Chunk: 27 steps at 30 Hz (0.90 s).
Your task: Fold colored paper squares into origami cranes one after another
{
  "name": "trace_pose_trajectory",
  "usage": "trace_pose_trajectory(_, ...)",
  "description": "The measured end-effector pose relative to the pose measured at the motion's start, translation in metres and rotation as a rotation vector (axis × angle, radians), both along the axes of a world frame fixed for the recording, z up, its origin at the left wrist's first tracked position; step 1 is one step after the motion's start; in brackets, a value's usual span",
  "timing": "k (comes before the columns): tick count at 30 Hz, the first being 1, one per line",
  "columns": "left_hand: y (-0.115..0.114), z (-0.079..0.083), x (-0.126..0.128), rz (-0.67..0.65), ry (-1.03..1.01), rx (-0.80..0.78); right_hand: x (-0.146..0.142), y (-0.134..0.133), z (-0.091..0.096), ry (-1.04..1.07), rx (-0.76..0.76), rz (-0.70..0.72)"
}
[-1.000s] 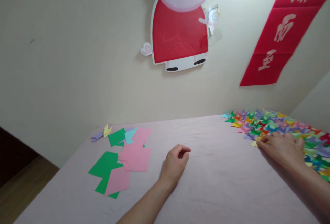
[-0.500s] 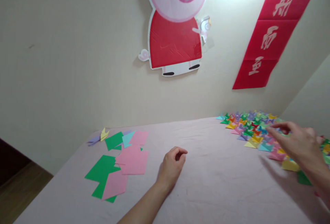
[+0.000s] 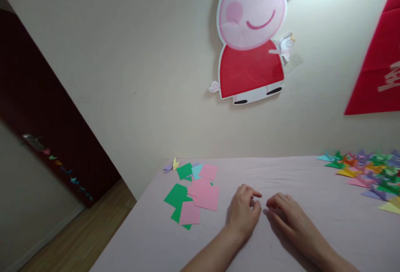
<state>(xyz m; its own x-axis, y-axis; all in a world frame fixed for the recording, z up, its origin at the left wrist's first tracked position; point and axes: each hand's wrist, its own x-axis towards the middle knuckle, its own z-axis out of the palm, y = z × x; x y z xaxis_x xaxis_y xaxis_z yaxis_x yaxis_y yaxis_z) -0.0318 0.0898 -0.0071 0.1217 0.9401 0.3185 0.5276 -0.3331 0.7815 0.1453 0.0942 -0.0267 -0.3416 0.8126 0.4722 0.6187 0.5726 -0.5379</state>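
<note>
My left hand rests on the pink cloth over the table. Its fingers are loosely bent, with a gap between thumb and forefinger, and nothing shows in it. Just to its right, my right hand hovers low over the cloth, thumb apart from its curved fingers, also with nothing visible in it. The two hands do not touch. Left of them lie loose paper squares: a pink sheet, a green sheet and a light blue sheet, overlapping one another.
Rows of colourful folded paper figures stand along the table's right side. At the back left corner sits a yellow folded paper beside a purple one. A wall with a pig cutout rises behind; a dark door is far left.
My right hand has come left from the folded figures to beside my left hand. The view has turned left, bringing the door into sight. My left hand stays on the cloth.
</note>
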Motion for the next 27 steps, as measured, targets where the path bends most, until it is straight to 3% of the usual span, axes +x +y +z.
trace_pose_trajectory(4, -0.017, 0.0, -0.047, 0.023, 0.133, 0.017, 0.002, 0.001, -0.003, 0.035, -0.004, 0.012)
trace_pose_trajectory(7, -0.031, 0.0, -0.095, 0.129, 0.291, 0.018, 0.005, 0.001, -0.002, 0.054, -0.012, 0.009)
trace_pose_trajectory(12, -0.048, 0.007, -0.15, 0.184, 0.547, -0.109, 0.004, 0.002, -0.005, 0.053, -0.034, 0.011)
trace_pose_trajectory(19, -0.039, 0.011, -0.159, 0.176, 0.684, -0.158, 0.001, -0.003, 0.007, 0.048, -0.081, 0.0)
trace_pose_trajectory(27, -0.021, -0.008, -0.162, 0.224, 0.771, 0.088, -0.001, -0.005, 0.011, 0.044, -0.094, -0.059)
